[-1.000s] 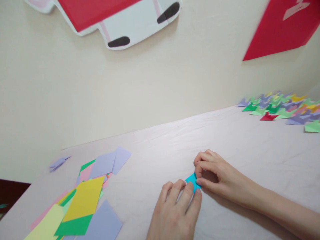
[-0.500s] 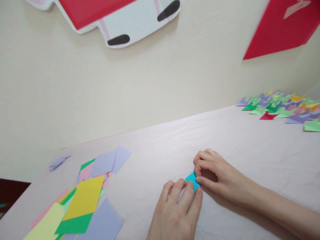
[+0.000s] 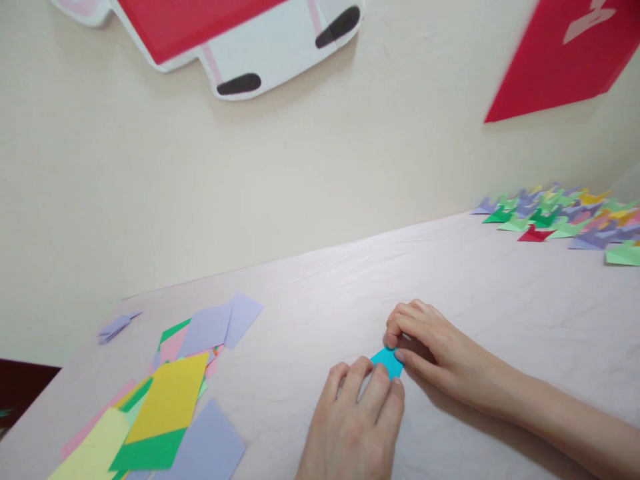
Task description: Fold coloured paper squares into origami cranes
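Note:
A small piece of bright blue folded paper (image 3: 387, 361) lies on the pale cloth in front of me. My left hand (image 3: 353, 417) is palm down at its near left side, fingertips pressing the paper against the table. From the right, my right hand (image 3: 430, 347) touches the paper's far right edge, its thumb and index finger close together at the corner. Fingers partly cover the paper, so its full shape is hidden.
Loose coloured sheets, a yellow one (image 3: 173, 393) on top, overlap at the left. A small folded lilac piece (image 3: 117, 327) lies farther left. Several folded paper shapes, one red (image 3: 536, 233), stand at the far right. The wall (image 3: 300, 167) rises behind the table.
My right thumb and fingertips have shifted slightly at the blue paper's corner, and more of the paper shows. My left hand has barely moved.

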`<state>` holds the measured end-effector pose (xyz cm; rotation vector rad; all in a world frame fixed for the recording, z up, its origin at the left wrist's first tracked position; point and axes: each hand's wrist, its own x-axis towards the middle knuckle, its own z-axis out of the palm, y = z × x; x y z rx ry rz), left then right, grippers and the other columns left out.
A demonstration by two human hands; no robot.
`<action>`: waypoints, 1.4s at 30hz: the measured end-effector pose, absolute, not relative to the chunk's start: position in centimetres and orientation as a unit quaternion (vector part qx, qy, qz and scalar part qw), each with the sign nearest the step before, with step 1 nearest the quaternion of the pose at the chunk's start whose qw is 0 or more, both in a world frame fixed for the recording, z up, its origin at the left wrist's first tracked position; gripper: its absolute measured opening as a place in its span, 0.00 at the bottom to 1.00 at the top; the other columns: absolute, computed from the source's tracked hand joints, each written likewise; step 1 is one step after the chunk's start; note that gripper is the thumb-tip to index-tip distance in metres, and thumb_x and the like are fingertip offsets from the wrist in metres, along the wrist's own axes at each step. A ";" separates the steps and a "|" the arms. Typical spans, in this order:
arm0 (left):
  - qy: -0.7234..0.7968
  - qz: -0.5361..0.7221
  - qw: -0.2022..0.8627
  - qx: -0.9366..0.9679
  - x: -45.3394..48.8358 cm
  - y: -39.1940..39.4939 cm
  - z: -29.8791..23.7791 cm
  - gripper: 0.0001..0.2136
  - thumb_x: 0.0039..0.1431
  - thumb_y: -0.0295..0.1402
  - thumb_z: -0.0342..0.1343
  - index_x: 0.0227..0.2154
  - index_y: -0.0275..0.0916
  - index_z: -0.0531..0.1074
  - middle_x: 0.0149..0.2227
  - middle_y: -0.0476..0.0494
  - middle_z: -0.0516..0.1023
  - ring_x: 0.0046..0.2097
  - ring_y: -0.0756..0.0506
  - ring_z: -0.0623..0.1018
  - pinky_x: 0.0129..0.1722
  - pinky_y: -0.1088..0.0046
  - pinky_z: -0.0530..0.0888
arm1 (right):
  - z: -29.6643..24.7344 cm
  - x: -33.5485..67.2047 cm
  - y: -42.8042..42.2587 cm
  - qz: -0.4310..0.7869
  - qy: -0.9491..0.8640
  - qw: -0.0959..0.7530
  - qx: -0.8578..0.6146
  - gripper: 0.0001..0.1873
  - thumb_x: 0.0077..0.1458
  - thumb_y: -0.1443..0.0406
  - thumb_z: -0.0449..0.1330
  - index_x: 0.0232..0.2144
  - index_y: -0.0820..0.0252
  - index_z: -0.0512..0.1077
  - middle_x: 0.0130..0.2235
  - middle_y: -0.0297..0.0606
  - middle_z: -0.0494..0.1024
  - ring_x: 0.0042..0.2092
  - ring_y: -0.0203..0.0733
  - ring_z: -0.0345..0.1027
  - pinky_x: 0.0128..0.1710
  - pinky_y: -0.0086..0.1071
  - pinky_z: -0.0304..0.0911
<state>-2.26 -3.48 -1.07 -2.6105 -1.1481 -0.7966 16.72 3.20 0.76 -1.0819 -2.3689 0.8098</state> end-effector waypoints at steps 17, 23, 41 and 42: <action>-0.388 -0.260 0.094 -0.879 -2.4 -3.8 -1.2 0.11 0.64 0.23 0.45 0.35 0.36 0.74 0.41 0.42 0.77 0.44 0.43 0.72 0.39 0.66 0.68 | 1.0 16.9 3.2 0.325 -0.846 0.176 -0.384 0.13 0.52 0.77 0.55 0.36 0.55 0.69 0.40 0.38 0.72 0.45 0.47 0.61 0.46 0.42 0.58; -0.384 -0.257 0.141 -0.875 -2.6 -4.0 -1.6 0.10 0.64 0.26 0.47 0.36 0.37 0.74 0.44 0.42 0.77 0.46 0.43 0.72 0.41 0.66 0.68 | 1.0 17.2 3.5 0.334 -0.839 0.196 -0.383 0.16 0.52 0.78 0.52 0.35 0.55 0.69 0.39 0.37 0.72 0.44 0.46 0.63 0.46 0.41 0.59; -0.378 -0.261 0.097 -0.883 -2.7 -3.7 -2.7 0.15 0.56 0.20 0.49 0.44 0.37 0.73 0.39 0.40 0.76 0.55 0.38 0.73 0.45 0.64 0.75 | 0.5 17.4 3.3 0.403 -0.752 0.308 -0.421 0.09 0.57 0.73 0.50 0.38 0.56 0.66 0.39 0.38 0.72 0.42 0.43 0.67 0.43 0.38 0.64; -0.380 -0.252 0.072 -0.887 -2.8 -3.5 -2.7 0.16 0.55 0.20 0.50 0.45 0.37 0.72 0.39 0.39 0.76 0.56 0.38 0.72 0.46 0.63 0.75 | 0.5 17.4 3.3 0.405 -0.744 0.314 -0.427 0.08 0.58 0.71 0.51 0.37 0.56 0.66 0.38 0.38 0.72 0.41 0.43 0.67 0.42 0.37 0.64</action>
